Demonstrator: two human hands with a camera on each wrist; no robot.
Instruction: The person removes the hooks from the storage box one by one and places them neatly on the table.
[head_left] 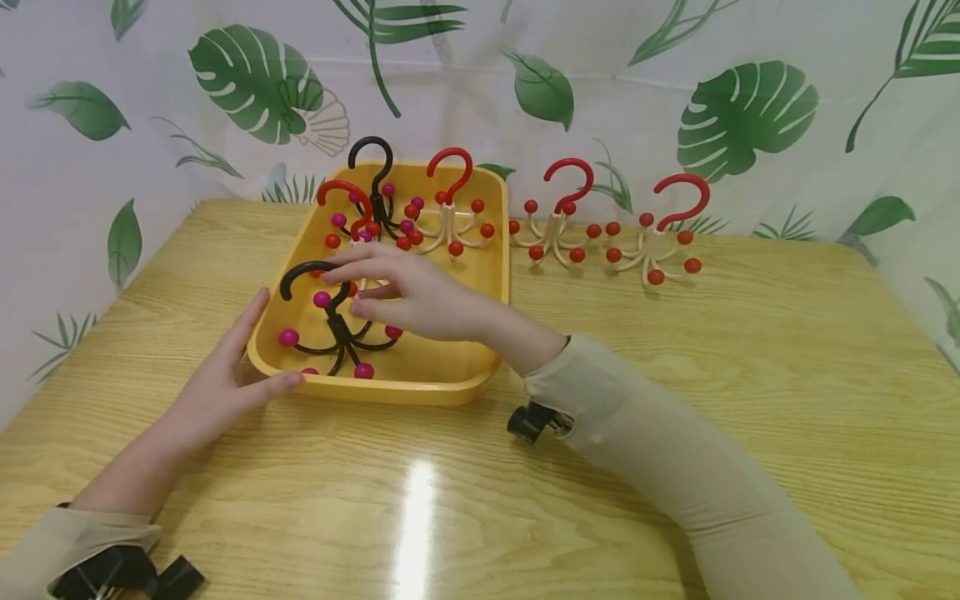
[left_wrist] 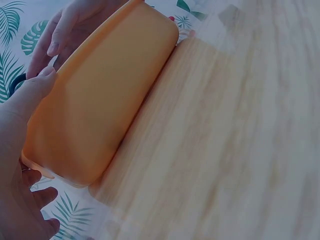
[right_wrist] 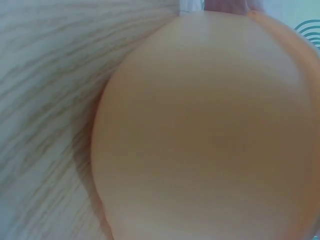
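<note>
We find the nearer black hanger point(head_left: 340, 330) in the yellow tray point(head_left: 405, 392). The right hand point(head_left: 420, 292) has loosely bent, parted fingers beside its hook, contact unclear; the left hand point(head_left: 217, 385) spreads along the tray's corner. We judge the hanger light, stiff; we grip its stem.

Lettering — none readable anywhere.

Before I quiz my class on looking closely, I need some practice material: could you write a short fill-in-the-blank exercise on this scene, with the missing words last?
1. The hand reaching over the tray is the person's ____ one.
2. The front black hanger has ____ balls on its arms.
3. Outside the tray, the number of red-hooked hangers on the table is ____.
4. The leaves on the backdrop are mostly coloured ____.

Missing words: right; pink; two; green.
</note>
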